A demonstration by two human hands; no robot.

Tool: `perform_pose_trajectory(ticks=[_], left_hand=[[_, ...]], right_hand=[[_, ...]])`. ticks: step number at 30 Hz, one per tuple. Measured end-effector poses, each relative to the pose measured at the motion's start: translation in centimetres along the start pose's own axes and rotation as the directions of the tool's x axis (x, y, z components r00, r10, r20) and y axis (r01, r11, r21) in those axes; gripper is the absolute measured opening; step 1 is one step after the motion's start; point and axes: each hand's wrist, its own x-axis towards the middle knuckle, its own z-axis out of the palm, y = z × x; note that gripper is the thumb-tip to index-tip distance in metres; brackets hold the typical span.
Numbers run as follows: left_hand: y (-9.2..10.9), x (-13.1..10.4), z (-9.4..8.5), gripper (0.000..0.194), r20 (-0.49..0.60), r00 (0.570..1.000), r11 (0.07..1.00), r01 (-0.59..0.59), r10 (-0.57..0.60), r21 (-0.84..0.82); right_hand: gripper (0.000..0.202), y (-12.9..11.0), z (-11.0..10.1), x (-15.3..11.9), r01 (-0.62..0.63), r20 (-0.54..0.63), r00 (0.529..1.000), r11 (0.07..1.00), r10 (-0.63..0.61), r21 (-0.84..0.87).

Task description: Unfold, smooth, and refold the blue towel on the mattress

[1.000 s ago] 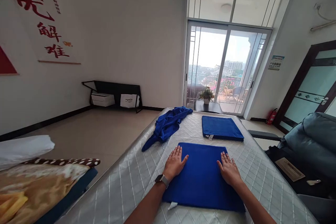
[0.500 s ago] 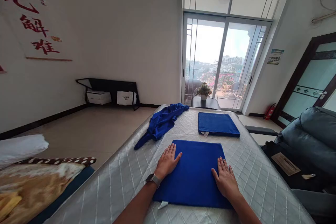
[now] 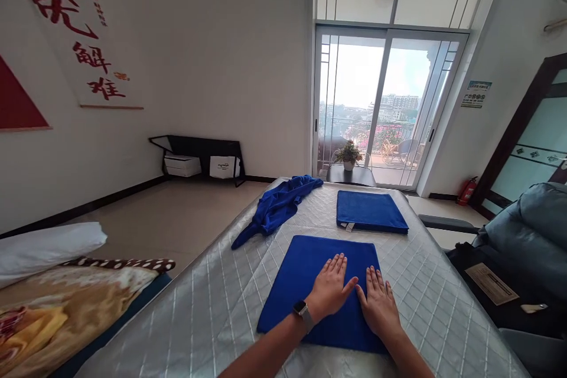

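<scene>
A blue cloth [image 3: 295, 283], folded into a flat rectangle, lies on the silvery quilted mattress [image 3: 208, 301] in front of me. My left hand [image 3: 331, 286] rests flat on the middle of it, fingers stretched out, thumb pointing toward the other hand. Along the cloth's right edge lies my right hand [image 3: 378, 304], palm down with its fingers extended. Beyond them sits a neat stack of folded blue cloths [image 3: 371, 209] with small white tags at its near left corner. To its left a crumpled blue cloth [image 3: 279, 207] is spread loosely.
On the left, a white pillow [image 3: 53, 248] and a patterned blanket [image 3: 84, 301] lie on another bed. A dark armchair [image 3: 527, 236] stands at the right. A potted plant [image 3: 348, 156] sits on a chair past the mattress's far end, before the sliding glass door [image 3: 349, 82].
My left hand has slid from the cloth's left edge to its middle, closer to my right hand. The right hand stays at the right edge. The view has turned slightly left.
</scene>
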Motion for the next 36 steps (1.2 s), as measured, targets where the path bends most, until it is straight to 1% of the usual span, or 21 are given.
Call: perform_pose_trajectory(ticks=[2,3,4,6,8,11,14,16,19,21,23,30,36], left_hand=[[3.0,0.2,1.3,0.07,0.019,0.995,0.994,-0.101,0.102,-0.05],[3.9,0.3,1.8,0.069,0.028,0.992,0.99,-0.125,0.127,-0.068],[4.4,0.3,2.2,0.069,0.035,0.991,0.988,-0.13,0.133,-0.081],[4.1,0.2,2.4,0.069,0.045,0.993,0.991,-0.105,0.109,-0.087],[2.5,-0.1,1.9,0.069,0.043,0.997,0.996,-0.058,0.061,-0.067],[-1.4,-1.3,0.4,0.072,0.043,0.999,0.999,0.032,-0.031,-0.008],[-5.7,-3.2,-1.5,0.073,0.041,0.99,0.989,0.133,-0.135,0.057],[-8.2,-4.8,-2.5,0.075,0.033,0.981,0.978,0.187,-0.191,0.091],[-10.7,-6.7,-3.2,0.077,0.014,0.971,0.965,0.234,-0.237,0.117],[-11.6,-7.5,-3.2,0.077,0.009,0.968,0.962,0.247,-0.25,0.117],[-11.9,-7.8,-3.0,0.077,0.007,0.967,0.962,0.252,-0.254,0.11],[-11.9,-7.7,-2.7,0.077,-0.027,0.971,0.966,0.239,-0.238,0.102],[-12.0,-7.8,-2.5,0.076,-0.067,0.973,0.967,0.226,-0.219,0.12]], right_hand=[[0.066,0.1,0.0,-0.2,0.013,0.005,1.0,1.0,-0.013,-0.022],[0.065,0.2,0.0,-0.3,0.02,0.003,1.0,0.999,-0.02,-0.028],[0.065,0.2,0.1,-0.3,0.024,-0.002,1.0,0.999,-0.024,-0.03],[0.065,0.3,0.2,-0.3,0.02,-0.016,1.0,1.0,-0.02,-0.022],[0.068,0.2,0.3,-0.1,0.01,-0.025,1.0,1.0,-0.01,-0.009],[0.074,0.2,0.4,0.2,-0.003,-0.026,1.0,1.0,0.003,0.0],[0.074,0.2,0.5,0.3,-0.01,-0.023,1.0,1.0,0.01,0.007],[0.074,0.2,0.7,0.4,-0.013,-0.022,1.0,1.0,0.013,0.011],[0.075,0.3,0.8,0.5,-0.014,-0.026,1.0,1.0,0.014,0.009],[0.075,0.3,0.8,0.5,-0.009,-0.026,1.0,1.0,0.009,-0.001],[0.075,0.3,0.8,0.4,-0.003,-0.02,1.0,1.0,0.003,-0.009],[0.074,0.3,0.7,0.3,-0.004,-0.005,1.0,1.0,0.004,-0.023],[0.073,0.1,0.1,0.0,-0.004,-0.003,1.0,1.0,0.004,0.014]])
